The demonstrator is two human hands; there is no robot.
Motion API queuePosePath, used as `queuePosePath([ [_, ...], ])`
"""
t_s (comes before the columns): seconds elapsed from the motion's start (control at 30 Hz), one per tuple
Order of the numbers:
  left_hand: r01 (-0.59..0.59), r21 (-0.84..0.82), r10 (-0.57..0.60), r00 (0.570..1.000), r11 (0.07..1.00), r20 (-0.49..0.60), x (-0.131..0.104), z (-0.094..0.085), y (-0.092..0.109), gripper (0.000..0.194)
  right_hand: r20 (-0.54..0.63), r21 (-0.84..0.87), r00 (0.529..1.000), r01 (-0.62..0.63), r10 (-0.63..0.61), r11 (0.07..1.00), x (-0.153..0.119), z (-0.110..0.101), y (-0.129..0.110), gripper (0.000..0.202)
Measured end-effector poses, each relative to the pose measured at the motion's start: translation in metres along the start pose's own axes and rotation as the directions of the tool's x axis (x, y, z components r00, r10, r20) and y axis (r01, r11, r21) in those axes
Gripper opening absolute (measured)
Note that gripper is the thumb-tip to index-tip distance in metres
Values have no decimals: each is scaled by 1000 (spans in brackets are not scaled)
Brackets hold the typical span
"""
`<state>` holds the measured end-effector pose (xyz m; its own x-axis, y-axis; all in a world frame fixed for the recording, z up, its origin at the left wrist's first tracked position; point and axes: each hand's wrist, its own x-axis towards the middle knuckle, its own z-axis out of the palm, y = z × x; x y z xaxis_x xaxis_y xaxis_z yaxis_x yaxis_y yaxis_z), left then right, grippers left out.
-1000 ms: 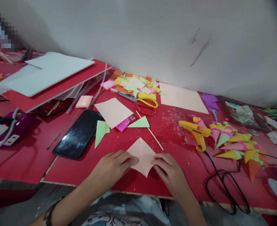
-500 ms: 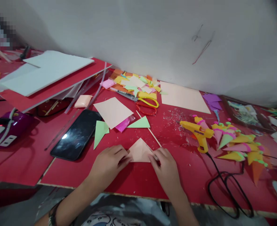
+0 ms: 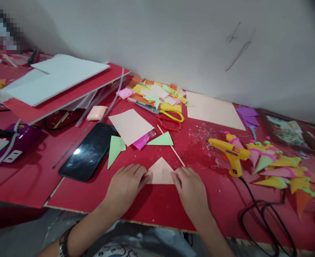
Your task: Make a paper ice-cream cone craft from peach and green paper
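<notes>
A peach paper (image 3: 161, 173), folded into a triangle with its point away from me, lies near the table's front edge. My left hand (image 3: 126, 184) grips its left corner between thumb and curled fingers. At the right corner, my right hand (image 3: 191, 187) pinches the paper the same way. Just beyond lie a thin stick (image 3: 177, 155), green paper pieces (image 3: 115, 149), a peach square (image 3: 130, 125) and a small pink packet (image 3: 141, 142). The fingertips are partly hidden.
A black phone (image 3: 87, 151) lies left of the hands. To the right are a yellow glue gun (image 3: 233, 157) with a looped black cord and several small paper cones (image 3: 276, 162). Scissors (image 3: 170, 116), paper scraps (image 3: 157, 93) and white boards (image 3: 58, 80) sit farther back.
The view has shifted slightly, so the table items appear a little farther right. My right hand's fingers have drawn closer together at the paper's right corner.
</notes>
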<state>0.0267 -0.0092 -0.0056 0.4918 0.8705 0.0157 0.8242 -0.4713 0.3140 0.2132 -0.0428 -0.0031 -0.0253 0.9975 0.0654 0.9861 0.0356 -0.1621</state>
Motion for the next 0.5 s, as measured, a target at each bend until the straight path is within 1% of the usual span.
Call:
queuePosePath([
  [0.2, 34, 52, -35, 999, 998, 24, 3, -3, 4, 21, 4, -60, 1000, -20, 20, 998, 1, 2, -3, 21],
  [0.5, 68, 118, -65, 997, 991, -27, 3, -3, 2, 25, -36, -120, 999, -42, 38, 992, 2, 2, -7, 19],
])
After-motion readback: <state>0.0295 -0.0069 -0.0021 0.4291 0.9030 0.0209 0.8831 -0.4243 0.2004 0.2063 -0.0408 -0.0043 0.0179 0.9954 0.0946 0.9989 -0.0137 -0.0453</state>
